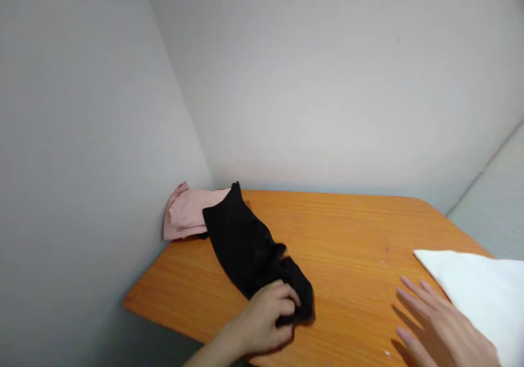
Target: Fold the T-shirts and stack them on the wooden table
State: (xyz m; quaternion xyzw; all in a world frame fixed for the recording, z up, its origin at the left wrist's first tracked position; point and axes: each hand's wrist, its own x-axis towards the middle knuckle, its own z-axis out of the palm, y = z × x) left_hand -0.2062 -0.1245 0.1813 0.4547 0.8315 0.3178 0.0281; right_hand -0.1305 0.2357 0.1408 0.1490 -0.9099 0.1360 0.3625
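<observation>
A black cloth garment (241, 236) lies stretched and crumpled across the left part of the table, its far end overlapping a pink garment. My left hand (272, 312) is closed on the near, bunched end of the black garment, fingers curled into the fabric. My right hand (444, 323) hovers low over the table at the lower right, fingers spread and holding nothing. Just beside it lies a white cloth (483, 285), flat, running out of the picture on the right.
The pink garment (192, 211) sits folded at the table's far left corner, against the wall. The wooden table (347, 236) has its left front edge near my left forearm. Pale walls (327, 83) rise behind and to the left.
</observation>
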